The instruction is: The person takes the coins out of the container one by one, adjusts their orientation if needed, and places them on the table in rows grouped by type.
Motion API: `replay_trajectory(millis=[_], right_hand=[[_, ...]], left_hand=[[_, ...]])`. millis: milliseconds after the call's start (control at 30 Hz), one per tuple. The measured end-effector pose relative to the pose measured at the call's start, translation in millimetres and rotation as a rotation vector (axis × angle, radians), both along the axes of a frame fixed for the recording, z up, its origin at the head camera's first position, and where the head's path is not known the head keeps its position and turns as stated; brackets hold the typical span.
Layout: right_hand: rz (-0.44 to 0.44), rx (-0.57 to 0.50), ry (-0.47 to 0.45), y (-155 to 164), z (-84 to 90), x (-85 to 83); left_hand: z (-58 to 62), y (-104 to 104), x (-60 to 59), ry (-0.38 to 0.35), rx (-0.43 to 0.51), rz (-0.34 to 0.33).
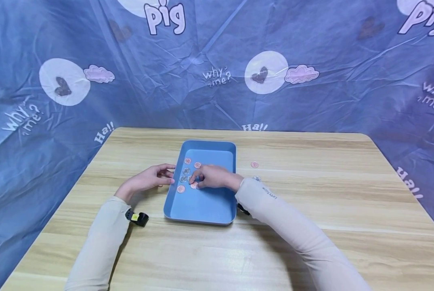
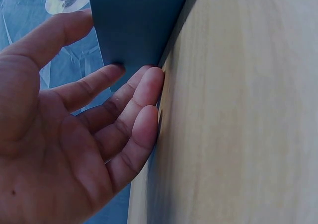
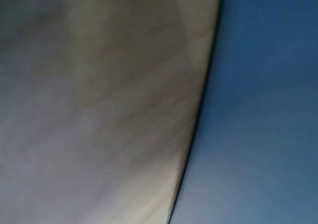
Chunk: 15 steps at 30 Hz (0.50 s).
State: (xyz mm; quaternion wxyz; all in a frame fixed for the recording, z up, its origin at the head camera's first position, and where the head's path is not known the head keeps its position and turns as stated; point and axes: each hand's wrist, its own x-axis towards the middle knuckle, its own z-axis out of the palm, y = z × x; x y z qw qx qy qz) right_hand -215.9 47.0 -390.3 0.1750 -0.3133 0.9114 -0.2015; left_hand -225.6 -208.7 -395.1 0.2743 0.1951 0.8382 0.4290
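A blue rectangular tray [image 1: 206,206] lies on the wooden table, with several copper-coloured and silver coins on the left part of its floor. My left hand [image 1: 153,178] is at the tray's left wall. In the left wrist view its loosely bent fingers [image 2: 146,92] touch the outer wall, and the thumb meets the edge. Reaching over the right wall, my right hand [image 1: 214,176] pinches a copper-coloured coin [image 1: 193,185] between thumb and index finger, low over the floor. A silver coin [image 1: 189,178] beside the index fingertip is partly hidden. The right wrist view shows no fingers.
On the table [image 1: 311,182] right of the tray lie a copper-coloured coin [image 1: 254,165] and a silver coin [image 1: 256,178], near the right forearm. A printed blue cloth [image 1: 202,105] hangs behind the table's far edge. The tray's raised rim surrounds its floor.
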Motion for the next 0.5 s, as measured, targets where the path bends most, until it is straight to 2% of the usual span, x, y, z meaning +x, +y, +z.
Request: replay_trajectory(millis=[267, 500], right_hand=[[0.043, -0.012, 0.038, 1.9, -1.0, 0.0], [0.033, -0.038, 0.027, 2.1, -4.4, -0.1]], left_hand=[[0.1, -0.3, -0.2, -0.001, 0.001, -0.002], [0.2, -0.8, -0.2, -0.003, 0.002, -0.006]])
